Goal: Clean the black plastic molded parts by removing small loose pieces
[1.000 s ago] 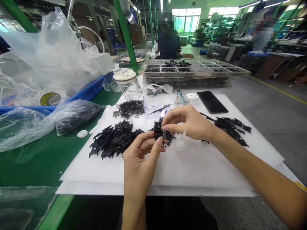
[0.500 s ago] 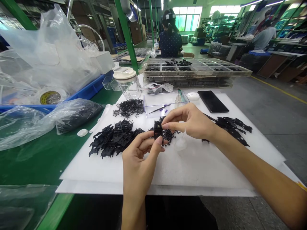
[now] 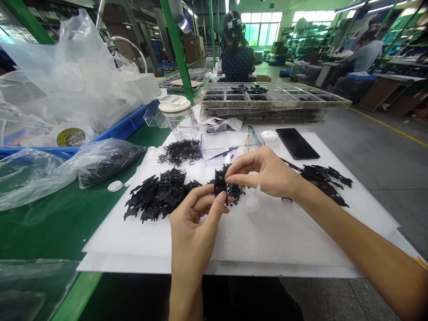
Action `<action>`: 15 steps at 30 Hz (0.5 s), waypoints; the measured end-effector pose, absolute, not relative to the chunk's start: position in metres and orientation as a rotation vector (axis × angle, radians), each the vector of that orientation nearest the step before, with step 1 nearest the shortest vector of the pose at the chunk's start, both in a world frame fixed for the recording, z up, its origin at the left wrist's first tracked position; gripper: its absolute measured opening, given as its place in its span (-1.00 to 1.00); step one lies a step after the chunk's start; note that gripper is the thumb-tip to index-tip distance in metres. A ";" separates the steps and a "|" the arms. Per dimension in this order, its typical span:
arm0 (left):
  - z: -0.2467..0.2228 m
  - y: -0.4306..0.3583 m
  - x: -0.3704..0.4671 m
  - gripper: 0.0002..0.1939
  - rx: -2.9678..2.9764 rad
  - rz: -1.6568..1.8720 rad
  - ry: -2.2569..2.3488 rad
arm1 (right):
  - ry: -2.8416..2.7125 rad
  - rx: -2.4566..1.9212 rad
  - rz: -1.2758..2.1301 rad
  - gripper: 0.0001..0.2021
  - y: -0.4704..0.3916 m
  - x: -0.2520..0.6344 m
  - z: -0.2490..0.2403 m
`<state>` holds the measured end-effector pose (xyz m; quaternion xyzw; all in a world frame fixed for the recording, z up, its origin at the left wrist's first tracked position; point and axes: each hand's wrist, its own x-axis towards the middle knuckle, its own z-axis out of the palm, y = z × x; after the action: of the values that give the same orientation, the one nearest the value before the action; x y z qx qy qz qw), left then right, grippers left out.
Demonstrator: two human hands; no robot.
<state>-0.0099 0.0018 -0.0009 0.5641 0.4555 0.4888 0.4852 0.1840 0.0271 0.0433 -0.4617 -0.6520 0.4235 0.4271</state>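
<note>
My left hand is closed, thumb and fingers gripping a small flat black plastic part that stands nearly upright over the table. Thumb and forefinger of my right hand are pinched together at the part's upper right edge. Whatever tiny piece they may hold is hidden. Behind and below the part lies a scatter of tiny black pieces. Left of my hands is a heap of similar black plastic parts. More flat black parts lie beyond my right wrist.
On the white sheet are a pile of thin black pieces, a clear box with tweezers, a lidded jar and a black phone. Compartment trays are stacked behind. A filled plastic bag lies left. A person sits ahead.
The black part has tilted slightly in my left hand, showing more of its flat face. Both hands keep nearly the same place; the whole view has shifted a little downward.
</note>
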 end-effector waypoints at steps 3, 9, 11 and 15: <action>0.001 0.001 -0.009 -0.74 1.373 1.184 1.116 | -1.655 -1.144 1.035 -0.95 0.027 0.184 0.043; 0.000 0.001 -0.008 -0.74 1.385 1.174 1.115 | -1.721 -1.190 0.915 -0.92 0.025 0.182 0.042; 0.000 0.002 -0.007 -0.74 1.397 1.172 1.114 | -1.738 -1.194 0.899 -0.94 0.025 0.182 0.041; -0.001 0.003 -0.007 -0.74 1.411 1.163 1.123 | -1.756 -1.192 0.889 -0.94 0.025 0.182 0.041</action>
<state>-0.0070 0.0034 -0.0008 0.5778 0.4598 0.4762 0.4774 0.1823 0.0246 0.0412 -0.4731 -0.6965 0.3529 0.4080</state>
